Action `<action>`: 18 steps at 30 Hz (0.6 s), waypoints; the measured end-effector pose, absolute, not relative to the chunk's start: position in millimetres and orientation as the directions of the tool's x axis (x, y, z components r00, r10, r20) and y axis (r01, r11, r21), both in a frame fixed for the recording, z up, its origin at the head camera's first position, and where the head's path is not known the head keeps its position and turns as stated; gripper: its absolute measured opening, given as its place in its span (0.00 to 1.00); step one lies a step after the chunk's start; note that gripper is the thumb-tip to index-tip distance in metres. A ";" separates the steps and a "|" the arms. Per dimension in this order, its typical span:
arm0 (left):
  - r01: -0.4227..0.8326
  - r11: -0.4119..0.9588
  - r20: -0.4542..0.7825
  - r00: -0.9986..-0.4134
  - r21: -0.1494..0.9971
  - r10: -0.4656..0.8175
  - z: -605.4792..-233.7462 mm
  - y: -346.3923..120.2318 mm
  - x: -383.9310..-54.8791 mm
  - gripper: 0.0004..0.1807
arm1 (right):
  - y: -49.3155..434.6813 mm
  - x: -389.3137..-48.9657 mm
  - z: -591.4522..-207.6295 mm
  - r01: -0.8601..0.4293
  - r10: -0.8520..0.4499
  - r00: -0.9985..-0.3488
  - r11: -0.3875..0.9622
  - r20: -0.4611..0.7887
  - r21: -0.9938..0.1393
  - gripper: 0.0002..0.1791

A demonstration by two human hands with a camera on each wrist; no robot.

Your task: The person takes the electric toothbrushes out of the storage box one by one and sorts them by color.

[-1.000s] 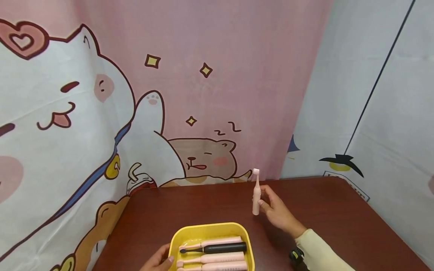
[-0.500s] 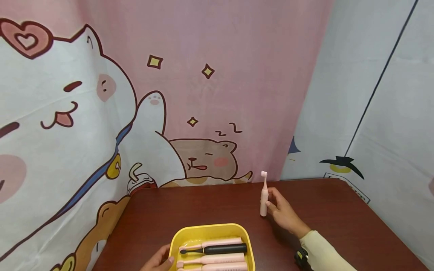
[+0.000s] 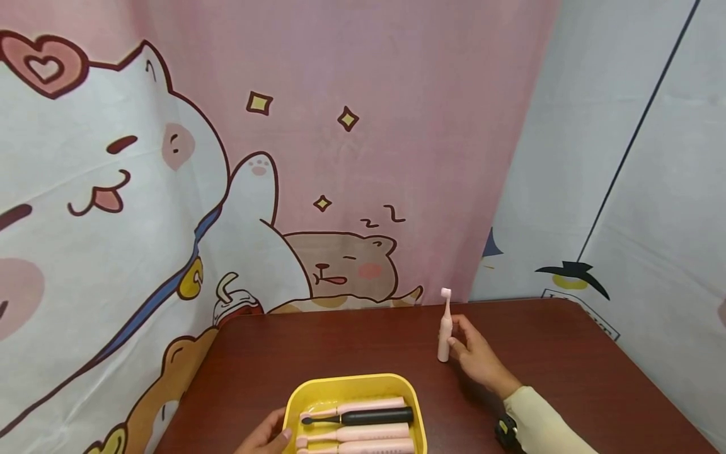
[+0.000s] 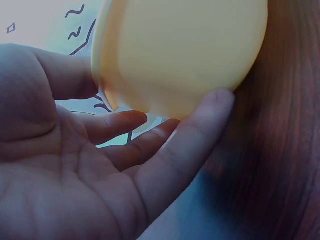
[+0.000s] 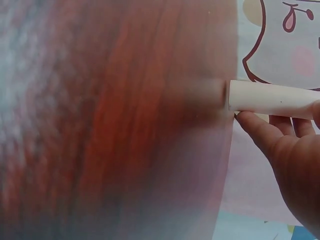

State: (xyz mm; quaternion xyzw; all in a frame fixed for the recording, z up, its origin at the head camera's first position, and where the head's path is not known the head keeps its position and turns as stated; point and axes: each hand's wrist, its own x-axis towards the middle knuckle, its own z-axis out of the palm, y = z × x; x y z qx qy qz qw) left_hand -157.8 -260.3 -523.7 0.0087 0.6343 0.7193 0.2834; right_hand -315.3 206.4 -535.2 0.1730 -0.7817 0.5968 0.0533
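My right hand [image 3: 476,354] holds a pale pink electric toothbrush [image 3: 445,334] upright over the table, brush head at the top. Thumb and fingers grip its handle, and the flat bottom end of that handle [image 5: 272,99] shows in the right wrist view, close to the tabletop. At the near edge, my left hand [image 3: 266,435] grips the left side of a yellow plastic bin [image 3: 351,382]; the left wrist view has its fingers [image 4: 185,145] against the bin's outer wall [image 4: 185,50]. Inside lie a black electric toothbrush [image 3: 374,416] and several pink ones [image 3: 371,432], side by side.
The dark red-brown wooden table [image 3: 317,347] reaches back to a cartoon-printed pink and white curtain [image 3: 397,126]. On the right wrist sits a black strap with a device [image 3: 507,430], beside a cream sleeve [image 3: 544,422].
My right hand has moved the upright pink toothbrush a little to the right, mostly in the first half second. The left hand and the bin have stayed in place.
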 end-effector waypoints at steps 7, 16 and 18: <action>-0.407 -0.036 -0.356 -0.835 0.913 0.421 -524.3 -258.4 -159.0 0.40 | 204.9 -316.1 -537.6 -0.322 -0.210 -0.937 0.216 0.279 -0.922 0.18; -0.401 -0.022 -0.353 -0.830 0.916 0.432 -522.4 -259.9 -159.5 0.40 | 205.1 -317.5 -539.1 -0.317 -0.199 -0.941 0.225 0.275 -0.921 0.18; -0.406 -0.016 -0.359 -0.825 0.914 0.437 -521.6 -260.5 -159.6 0.40 | 204.6 -317.8 -539.3 -0.308 -0.201 -0.943 0.218 0.267 -0.926 0.18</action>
